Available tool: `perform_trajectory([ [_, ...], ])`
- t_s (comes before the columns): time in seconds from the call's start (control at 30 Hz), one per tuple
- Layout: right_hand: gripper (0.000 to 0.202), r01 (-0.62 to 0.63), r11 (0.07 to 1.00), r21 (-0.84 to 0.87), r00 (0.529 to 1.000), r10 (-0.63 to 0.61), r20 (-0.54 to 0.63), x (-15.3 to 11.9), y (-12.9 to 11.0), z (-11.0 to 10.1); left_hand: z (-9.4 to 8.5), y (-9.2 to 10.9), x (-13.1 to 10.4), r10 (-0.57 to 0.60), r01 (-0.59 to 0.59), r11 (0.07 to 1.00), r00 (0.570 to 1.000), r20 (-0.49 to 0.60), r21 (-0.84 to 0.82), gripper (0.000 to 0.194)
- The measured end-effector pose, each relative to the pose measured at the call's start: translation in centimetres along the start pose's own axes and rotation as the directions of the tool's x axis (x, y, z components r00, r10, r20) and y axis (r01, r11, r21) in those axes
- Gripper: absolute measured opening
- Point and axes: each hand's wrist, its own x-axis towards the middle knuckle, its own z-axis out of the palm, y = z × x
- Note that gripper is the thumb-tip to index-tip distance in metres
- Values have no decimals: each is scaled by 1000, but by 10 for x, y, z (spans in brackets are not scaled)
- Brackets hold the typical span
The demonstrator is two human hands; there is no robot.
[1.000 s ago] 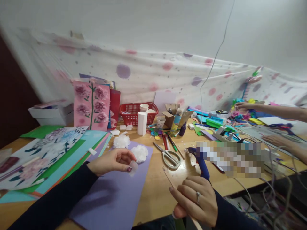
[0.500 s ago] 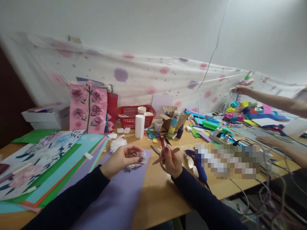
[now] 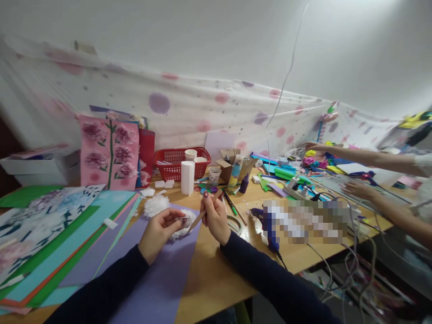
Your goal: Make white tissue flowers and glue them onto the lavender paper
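My left hand (image 3: 158, 235) is closed in a pinch on a small piece of thin white tissue, mostly hidden by the fingers. Just beyond it, a fluffy white tissue clump (image 3: 187, 219) lies on the purple paper sheet (image 3: 165, 279). Closed around a flat wooden craft stick (image 3: 196, 222), my right hand (image 3: 216, 218) tilts it so the lower end is at the clump's right edge; whether it touches cannot be seen. A second fluffy white clump (image 3: 155, 205) sits behind my left hand. Scissors (image 3: 234, 223) lie to the right of my right hand, partly covered by it.
A blue glue gun (image 3: 272, 234) lies at right, beside a power strip (image 3: 297, 191) and loose cables. Behind stand a red basket (image 3: 162, 171), a white roll (image 3: 187, 177) and a purple bottle (image 3: 244, 183). Coloured sheets (image 3: 70, 234) cover the left. Another person's arms (image 3: 367, 157) reach in.
My right hand has moved left and turned the stick, bringing its lower end down to the white clump. My left hand has lowered slightly. The view has shifted right.
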Motion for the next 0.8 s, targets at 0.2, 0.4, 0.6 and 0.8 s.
perform_trajectory([
  [0.2, 58, -56, 997, 43, 998, 57, -3, -16, 10, -6, -7, -6, -5, -12, 11, 999, 999, 35, 33, 36],
  [0.4, 60, -103, 995, 4, 993, 103, 60, -19, 14, -7, -2, 3, -12, -49, 46, 998, 995, 83, 34, 40],
  [0.6, 62, -117, 993, 20, 993, 117, 13, -15, 13, -8, -2, 1, -13, -8, 5, 998, 999, 52, 57, 34],
  [0.8, 63, -126, 992, 24, 992, 126, 0, -11, 16, -9, -4, -3, -11, 5, -10, 997, 998, 62, 80, 33],
])
